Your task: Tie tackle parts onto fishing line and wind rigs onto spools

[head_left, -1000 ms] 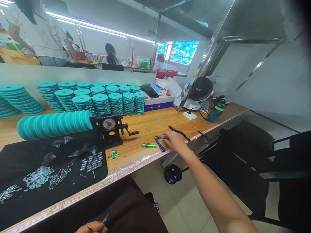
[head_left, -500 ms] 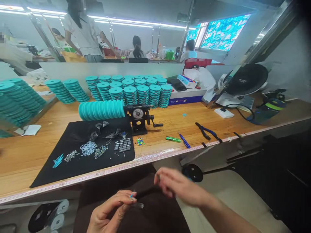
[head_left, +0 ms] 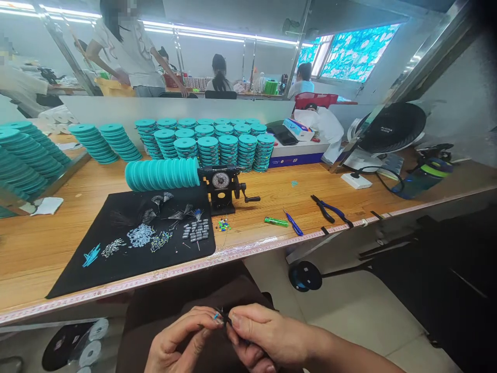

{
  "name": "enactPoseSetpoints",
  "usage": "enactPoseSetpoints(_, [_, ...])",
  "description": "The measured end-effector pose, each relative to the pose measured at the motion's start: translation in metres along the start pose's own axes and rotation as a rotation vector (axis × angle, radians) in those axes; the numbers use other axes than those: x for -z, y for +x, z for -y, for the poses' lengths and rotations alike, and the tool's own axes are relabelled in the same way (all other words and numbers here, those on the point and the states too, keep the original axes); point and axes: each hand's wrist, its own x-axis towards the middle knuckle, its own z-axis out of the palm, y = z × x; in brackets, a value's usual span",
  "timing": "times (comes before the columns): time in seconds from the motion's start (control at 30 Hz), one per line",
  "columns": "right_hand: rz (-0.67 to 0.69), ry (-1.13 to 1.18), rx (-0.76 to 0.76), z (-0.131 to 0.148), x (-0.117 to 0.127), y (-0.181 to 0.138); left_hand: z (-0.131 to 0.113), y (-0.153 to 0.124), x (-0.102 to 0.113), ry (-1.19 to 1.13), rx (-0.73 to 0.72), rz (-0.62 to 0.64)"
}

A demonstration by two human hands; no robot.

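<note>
Low over my dark apron (head_left: 194, 295), my left hand (head_left: 182, 339) and my right hand (head_left: 267, 331) meet at the fingertips. Both pinch a tiny blue-tipped piece (head_left: 219, 316), too small to name exactly. Beyond them, on the wooden bench (head_left: 46, 243), lies a black mat (head_left: 77, 269) with small metal parts and bristly tufts. A hand winder with a round counter dial (head_left: 220, 181) holds a row of teal foam spools (head_left: 162, 175). Blue-handled pliers (head_left: 325, 210), a blue screwdriver (head_left: 294, 224) and a green lighter-like tube (head_left: 276, 221) lie on the bench, out of reach of neither hand's fingers' contact.
Many stacks of teal foam spools (head_left: 207, 145) stand along the bench's back. To the right are a black fan (head_left: 392, 127), a water bottle (head_left: 423, 178) and a white power socket (head_left: 356, 180). Co-workers sit and stand beyond a low partition. A coloured bead pile (head_left: 222, 225) lies near the winder.
My right hand has come back from the tools on the bench to my lap. It now meets my left hand at the small piece. The view has settled, tilted less.
</note>
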Motion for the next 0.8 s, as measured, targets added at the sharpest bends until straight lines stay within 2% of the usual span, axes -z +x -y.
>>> enactPoseSetpoints(0.63, [-0.024,0.078,0.008,-0.006,0.002,-0.004,0.003,0.001,-0.004,0.027,-0.026,0.077])
enactPoseSetpoints(0.8, [-0.024,0.121,0.001,-0.012,0.003,-0.003,0.003,0.002,-0.008,0.009,0.027,0.065])
